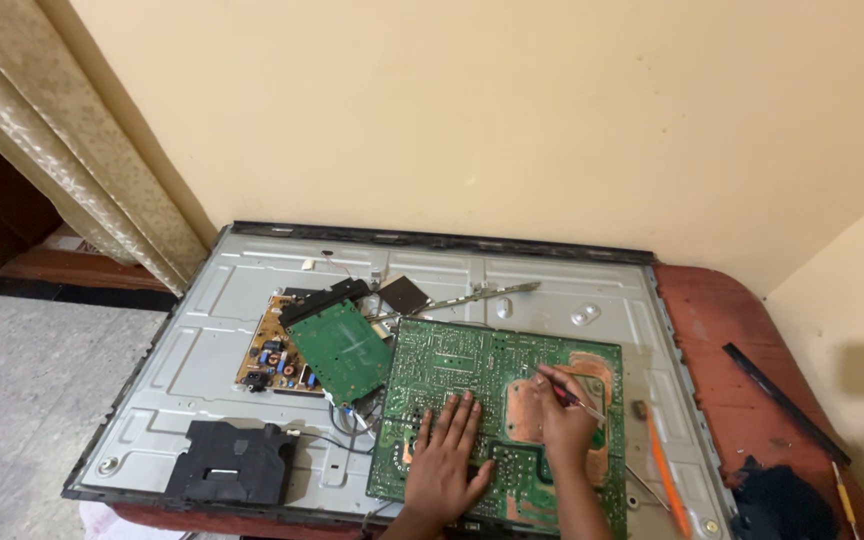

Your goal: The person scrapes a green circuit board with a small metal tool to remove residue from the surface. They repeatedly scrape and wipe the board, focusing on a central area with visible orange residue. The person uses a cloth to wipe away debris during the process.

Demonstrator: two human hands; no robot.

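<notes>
A large green circuit board lies solder side up on the metal back of a flat television panel. My left hand rests flat on the board's near part, fingers spread. My right hand pinches a thin tool with a red handle, its tip down on the board near a copper-coloured patch. A smaller green board lies tilted to the left, partly over a brown power board.
A black speaker box sits at the panel's near left corner. An orange-handled tool lies on the panel's right side. On the red table are a black strip, a dark cloth and a yellow-handled tool. A wall stands behind.
</notes>
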